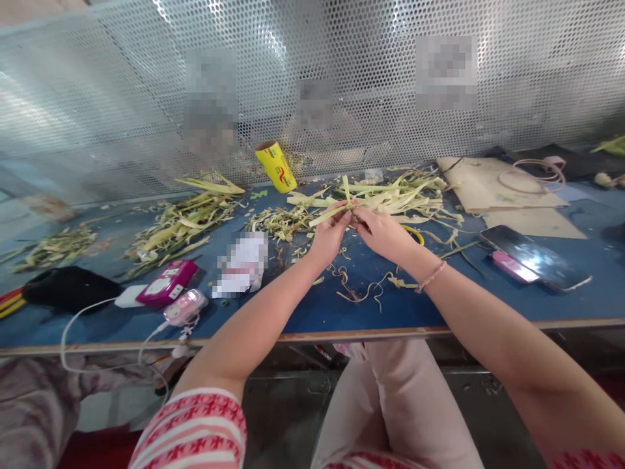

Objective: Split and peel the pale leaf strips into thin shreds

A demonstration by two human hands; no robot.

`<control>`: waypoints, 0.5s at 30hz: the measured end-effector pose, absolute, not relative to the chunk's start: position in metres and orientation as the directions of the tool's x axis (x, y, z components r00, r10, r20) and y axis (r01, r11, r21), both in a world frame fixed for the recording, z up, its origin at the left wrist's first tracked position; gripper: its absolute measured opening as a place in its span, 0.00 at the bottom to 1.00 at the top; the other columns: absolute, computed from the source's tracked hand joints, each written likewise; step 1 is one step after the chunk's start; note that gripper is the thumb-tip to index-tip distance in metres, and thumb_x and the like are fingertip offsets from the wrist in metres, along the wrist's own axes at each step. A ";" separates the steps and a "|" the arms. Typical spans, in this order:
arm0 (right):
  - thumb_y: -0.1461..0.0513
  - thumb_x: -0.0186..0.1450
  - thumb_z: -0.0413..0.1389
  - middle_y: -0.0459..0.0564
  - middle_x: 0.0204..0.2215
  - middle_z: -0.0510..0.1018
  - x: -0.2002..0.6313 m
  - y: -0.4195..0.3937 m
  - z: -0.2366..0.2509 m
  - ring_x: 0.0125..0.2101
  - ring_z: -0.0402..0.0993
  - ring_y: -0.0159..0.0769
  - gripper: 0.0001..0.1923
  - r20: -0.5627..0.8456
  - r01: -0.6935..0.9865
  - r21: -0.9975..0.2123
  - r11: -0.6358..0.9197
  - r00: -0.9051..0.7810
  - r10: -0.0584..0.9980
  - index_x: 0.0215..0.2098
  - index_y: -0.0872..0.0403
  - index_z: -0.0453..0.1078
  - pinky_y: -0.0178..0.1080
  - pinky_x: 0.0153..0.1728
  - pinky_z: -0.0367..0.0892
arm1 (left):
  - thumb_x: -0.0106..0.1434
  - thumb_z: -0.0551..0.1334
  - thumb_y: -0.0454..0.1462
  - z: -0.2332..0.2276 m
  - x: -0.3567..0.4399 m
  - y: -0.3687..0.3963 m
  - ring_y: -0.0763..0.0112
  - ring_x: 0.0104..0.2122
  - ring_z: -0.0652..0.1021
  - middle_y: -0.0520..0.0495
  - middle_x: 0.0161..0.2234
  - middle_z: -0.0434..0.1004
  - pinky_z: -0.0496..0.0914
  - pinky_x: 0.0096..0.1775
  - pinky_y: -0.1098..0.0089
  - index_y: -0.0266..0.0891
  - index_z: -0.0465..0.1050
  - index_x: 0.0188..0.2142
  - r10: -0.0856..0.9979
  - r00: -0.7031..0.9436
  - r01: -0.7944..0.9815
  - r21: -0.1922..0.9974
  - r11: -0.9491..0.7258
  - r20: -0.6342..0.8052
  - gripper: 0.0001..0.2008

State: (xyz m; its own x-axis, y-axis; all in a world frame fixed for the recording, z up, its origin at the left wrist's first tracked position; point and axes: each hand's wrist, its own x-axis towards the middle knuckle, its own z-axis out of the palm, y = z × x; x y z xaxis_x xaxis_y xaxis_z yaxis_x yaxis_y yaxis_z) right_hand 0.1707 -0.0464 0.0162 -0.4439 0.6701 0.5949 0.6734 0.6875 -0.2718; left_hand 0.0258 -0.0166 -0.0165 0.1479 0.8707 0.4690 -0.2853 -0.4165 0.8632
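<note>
My left hand (329, 236) and my right hand (383, 232) meet above the blue table (312, 306), both pinching a thin pale green leaf strip (328, 213) that points up and left from my fingers. Just beyond my hands lies a loose heap of similar leaf strips (390, 192). Curled dry scraps (361, 286) are scattered on the table below my wrists. A thin bracelet (432, 277) circles my right wrist.
A yellow roll (276, 166) leans against the perforated metal screen (312, 85). More leaf piles (180, 218) lie left. A magenta box (166, 282), a pink device (185, 306) with white cable, a phone (534, 257) and cardboard sheets (498, 185) sit around.
</note>
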 end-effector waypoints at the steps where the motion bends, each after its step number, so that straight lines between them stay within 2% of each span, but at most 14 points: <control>1: 0.65 0.67 0.45 0.53 0.31 0.76 0.171 -0.047 0.015 0.31 0.70 0.38 0.09 0.584 0.681 -0.267 0.681 -0.448 0.677 0.41 0.55 0.66 0.40 0.33 0.62 | 0.60 0.63 0.43 -0.016 0.026 -0.017 0.67 0.49 0.76 0.46 0.45 0.78 0.71 0.50 0.62 0.44 0.71 0.45 0.872 0.143 -0.289 0.863 -0.415 0.467 0.15; 8: 0.65 0.66 0.47 0.53 0.29 0.76 0.171 -0.051 0.015 0.29 0.69 0.38 0.11 0.534 0.712 -0.251 0.656 -0.463 0.707 0.46 0.57 0.65 0.40 0.31 0.61 | 0.57 0.66 0.42 -0.016 0.024 -0.015 0.67 0.50 0.76 0.46 0.46 0.78 0.68 0.55 0.61 0.42 0.71 0.42 0.883 0.100 -0.292 0.862 -0.414 0.459 0.14; 12: 0.63 0.66 0.48 0.54 0.31 0.76 0.171 -0.053 0.019 0.32 0.70 0.38 0.08 0.563 0.707 -0.238 0.666 -0.458 0.688 0.38 0.56 0.69 0.40 0.34 0.64 | 0.57 0.66 0.42 -0.017 0.023 -0.013 0.68 0.48 0.77 0.46 0.45 0.78 0.68 0.54 0.60 0.43 0.71 0.43 0.877 0.098 -0.257 0.863 -0.434 0.470 0.15; 15: 0.64 0.67 0.46 0.53 0.32 0.76 0.173 -0.054 0.023 0.34 0.71 0.38 0.11 0.631 0.678 -0.242 0.694 -0.433 0.644 0.33 0.55 0.70 0.41 0.38 0.65 | 0.56 0.66 0.43 -0.017 0.023 -0.012 0.69 0.46 0.77 0.47 0.44 0.78 0.68 0.53 0.62 0.43 0.72 0.42 0.872 0.099 -0.257 0.859 -0.443 0.480 0.14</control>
State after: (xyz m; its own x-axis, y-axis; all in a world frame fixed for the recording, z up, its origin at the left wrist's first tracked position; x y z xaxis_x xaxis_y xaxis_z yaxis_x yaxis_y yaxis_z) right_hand 0.1727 -0.0535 0.0231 -0.4329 0.6436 0.6312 0.6781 0.6938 -0.2424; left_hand 0.0226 -0.0123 -0.0175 0.0990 0.8719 0.4796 -0.2567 -0.4433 0.8588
